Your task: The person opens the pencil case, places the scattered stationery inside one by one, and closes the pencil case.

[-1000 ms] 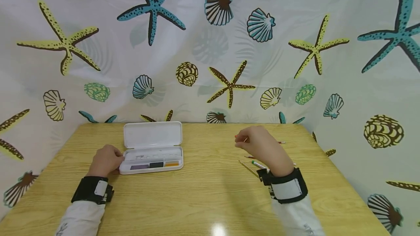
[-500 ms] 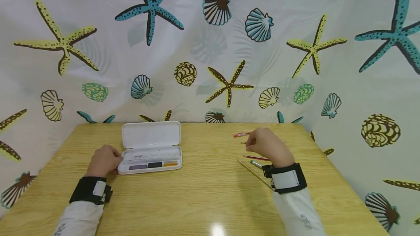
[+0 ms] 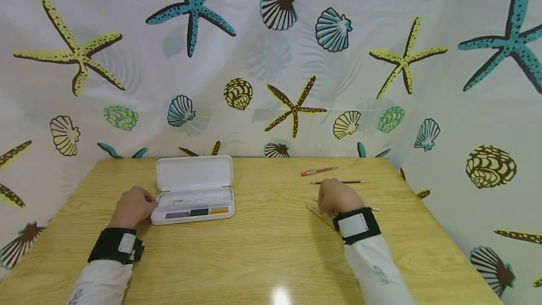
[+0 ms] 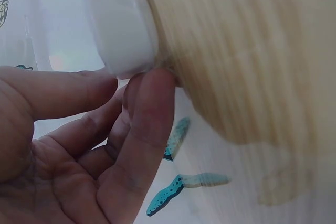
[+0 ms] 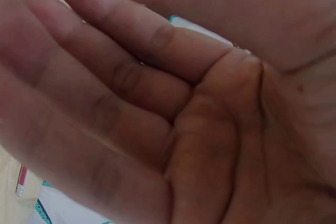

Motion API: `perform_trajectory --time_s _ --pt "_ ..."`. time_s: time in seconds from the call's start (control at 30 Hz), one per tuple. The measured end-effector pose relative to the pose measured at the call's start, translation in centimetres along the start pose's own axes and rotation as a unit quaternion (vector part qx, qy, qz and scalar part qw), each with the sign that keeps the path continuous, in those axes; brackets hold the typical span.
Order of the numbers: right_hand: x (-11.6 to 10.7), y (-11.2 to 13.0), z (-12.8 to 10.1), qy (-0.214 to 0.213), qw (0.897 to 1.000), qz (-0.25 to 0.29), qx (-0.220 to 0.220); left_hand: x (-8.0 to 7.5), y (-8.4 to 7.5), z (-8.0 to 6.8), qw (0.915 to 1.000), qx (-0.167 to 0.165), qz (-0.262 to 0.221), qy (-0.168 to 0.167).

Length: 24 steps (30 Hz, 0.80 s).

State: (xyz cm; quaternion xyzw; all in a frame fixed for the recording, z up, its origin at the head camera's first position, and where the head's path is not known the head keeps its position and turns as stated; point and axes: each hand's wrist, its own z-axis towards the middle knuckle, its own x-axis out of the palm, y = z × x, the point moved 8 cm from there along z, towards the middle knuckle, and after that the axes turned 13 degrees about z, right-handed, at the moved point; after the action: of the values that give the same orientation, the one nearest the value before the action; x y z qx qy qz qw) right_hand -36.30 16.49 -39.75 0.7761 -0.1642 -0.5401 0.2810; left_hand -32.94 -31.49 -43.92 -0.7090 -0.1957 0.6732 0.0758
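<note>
A white hinged case (image 3: 192,213) stands with its lid (image 3: 195,173) raised at the left of the table. Purple, black and orange blocks show in its front part. My left hand (image 3: 133,207) pinches the case's left end; in the left wrist view, thumb and fingers meet at the rounded white corner (image 4: 123,40). On the right, my right hand (image 3: 338,197) is low over several pencils and pens, hiding much of them. Its fingers (image 5: 105,72) are loosely bent with nothing visible in the palm; some fingertips are out of view. A gold pencil (image 3: 319,216) pokes out beside it.
Behind the right hand lie a red pen (image 3: 318,171) and a dark red pencil (image 3: 351,181). A pen's white end (image 3: 375,209) shows right of that hand. A cloth with shells and starfish (image 3: 271,69) hangs behind the wooden table (image 3: 254,258).
My right hand has moved away from the red pen and nearer to me, uncovering that pen and the dark red pencil. It now covers the green-tipped pen. The left hand stays at the case.
</note>
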Motion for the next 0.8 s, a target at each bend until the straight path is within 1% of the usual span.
perform_trajectory --time_s 0.13,0.2,0.33,0.43,0.57,0.7,0.8 --pt "0.5 -0.1 0.3 0.008 1.0 -0.023 -0.011 0.0 0.0 -0.1 1.0 -0.006 -0.002 0.002" --pt "0.7 -0.2 0.4 0.007 0.999 -0.037 -0.009 0.0 0.0 -0.1 1.0 -0.009 -0.002 0.003" --pt "0.9 -0.7 0.6 0.004 0.998 -0.063 0.014 0.1 0.0 0.0 0.9999 -0.014 -0.004 0.008" --pt "1.2 -1.1 0.8 -0.001 0.997 -0.067 0.028 0.2 0.1 0.1 0.9998 -0.015 -0.008 0.011" --pt "1.5 -1.5 1.1 -0.006 0.997 -0.071 0.038 0.2 0.1 0.1 0.9998 -0.013 -0.009 0.013" --pt "1.8 -1.7 1.5 -0.007 0.994 -0.095 0.048 0.2 0.1 0.0 0.9999 -0.01 -0.005 0.01" --pt "2.0 -1.7 1.7 -0.008 0.993 -0.107 0.045 0.2 0.1 0.1 0.9999 -0.009 -0.003 0.01"
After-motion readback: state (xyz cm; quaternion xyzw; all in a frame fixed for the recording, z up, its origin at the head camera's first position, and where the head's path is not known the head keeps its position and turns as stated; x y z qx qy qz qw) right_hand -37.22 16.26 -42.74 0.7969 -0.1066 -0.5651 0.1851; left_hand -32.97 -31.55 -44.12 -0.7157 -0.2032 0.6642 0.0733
